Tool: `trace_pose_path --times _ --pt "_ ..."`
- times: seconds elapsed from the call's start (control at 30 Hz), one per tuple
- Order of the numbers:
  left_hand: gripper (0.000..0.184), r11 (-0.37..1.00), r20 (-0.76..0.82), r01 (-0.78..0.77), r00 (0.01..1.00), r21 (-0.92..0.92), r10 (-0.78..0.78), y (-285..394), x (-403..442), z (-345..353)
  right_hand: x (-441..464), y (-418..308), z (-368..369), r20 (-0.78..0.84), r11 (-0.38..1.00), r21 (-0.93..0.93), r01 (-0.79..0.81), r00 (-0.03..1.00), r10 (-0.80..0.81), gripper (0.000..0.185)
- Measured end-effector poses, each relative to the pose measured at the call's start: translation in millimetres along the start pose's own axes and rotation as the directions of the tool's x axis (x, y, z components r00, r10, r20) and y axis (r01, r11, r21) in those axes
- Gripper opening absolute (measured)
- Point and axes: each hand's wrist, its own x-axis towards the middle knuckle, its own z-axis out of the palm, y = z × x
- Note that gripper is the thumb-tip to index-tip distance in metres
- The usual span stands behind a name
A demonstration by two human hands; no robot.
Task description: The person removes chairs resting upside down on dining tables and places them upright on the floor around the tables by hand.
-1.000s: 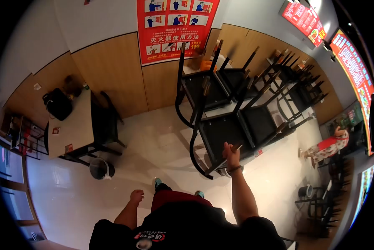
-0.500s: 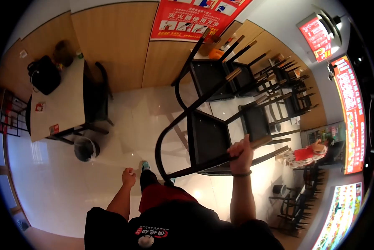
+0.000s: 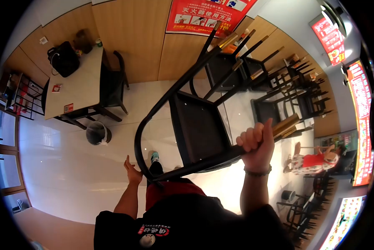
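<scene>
A black chair (image 3: 200,125) hangs upside down in front of me, its underside showing and its gold-tipped legs pointing away. My right hand (image 3: 256,141) is wrapped round one of its legs near the gold tip. The chair's curved back rail (image 3: 140,137) loops towards my body on the left. Just beside that loop is my left hand (image 3: 133,170), its fingers stretched and apart; whether it touches the rail I cannot tell. My shoe (image 3: 155,157) shows on the floor below.
At left, a table (image 3: 80,89) carries a black bag (image 3: 63,59); a chair (image 3: 114,83) stands against it. A bin (image 3: 98,133) sits on the floor. Upturned chairs (image 3: 224,68) rest on tables along the wall at right. Further right, a person (image 3: 316,162) holds a long handle.
The chair has come nearer to me and turned, its back loop shifting left. My left hand has gone from curled to spread fingers. My right hand has moved right, still gripping the leg.
</scene>
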Motion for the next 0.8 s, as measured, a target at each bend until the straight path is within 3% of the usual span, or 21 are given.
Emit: trace_pose_path --times 0.03,0.13,0.23,0.3,0.37,0.43,0.47,0.57,0.63,0.7,0.8 --pt "0.123 0.996 -0.128 -0.085 0.989 -0.038 0.08 -3.6 -1.0 -0.1 -6.7 -2.2 3.9 -0.006 1.0 0.01 -0.004 1.0 0.004 0.053" --pt "0.118 0.964 -0.427 -0.175 0.901 -0.198 0.076 -27.3 -7.0 -25.2 -16.9 -9.0 10.7 0.078 0.994 0.075 -0.076 0.994 0.07 0.052" --pt "0.115 0.944 -0.491 -0.283 0.855 -0.171 0.167 -31.3 -31.3 -85.8 -18.2 -9.1 7.9 0.109 0.978 0.153 -0.139 0.986 0.123 0.051" --pt "0.107 0.897 -0.515 -0.442 0.763 0.022 0.39 -23.9 -52.3 -130.2 -9.9 -5.4 1.4 0.128 0.95 0.231 -0.209 0.975 0.184 0.05" --pt "0.098 0.841 -0.538 -0.53 0.679 0.112 0.5 0.2 -73.4 -169.7 12.2 4.9 -11.4 0.121 0.916 0.298 -0.267 0.963 0.241 0.046" --pt "0.09 0.724 -0.413 -0.539 0.595 0.431 0.689 39.4 -101.7 -217.4 35.9 26.9 -23.3 0.062 0.876 0.379 -0.296 0.953 0.296 0.038" --pt "0.077 0.729 -0.363 -0.552 0.635 0.405 0.682 40.8 -113.9 -230.8 41.8 36.5 -21.7 -0.013 0.884 0.382 -0.271 0.954 0.298 0.031" --pt "0.07 0.695 -0.251 -0.556 0.669 0.455 0.7 68.8 -152.8 -257.0 59.5 65.3 -29.5 -0.044 0.875 0.387 -0.292 0.942 0.334 0.024" --pt "0.064 0.596 -0.158 -0.584 0.629 0.55 0.762 83.4 -162.0 -277.1 63.8 98.7 -31.9 -0.061 0.841 0.412 -0.351 0.91 0.41 0.02" --pt "0.06 0.45 0.007 -0.582 0.617 0.678 0.787 103.5 -172.1 -291.8 59.9 129.4 -35.3 0.017 0.836 0.365 -0.41 0.901 0.434 0.018" --pt "0.053 0.459 0.039 -0.63 0.614 0.626 0.789 146.7 -182.7 -295.0 54.6 159.5 -35.1 0.048 0.804 0.379 -0.458 0.877 0.478 0.018"
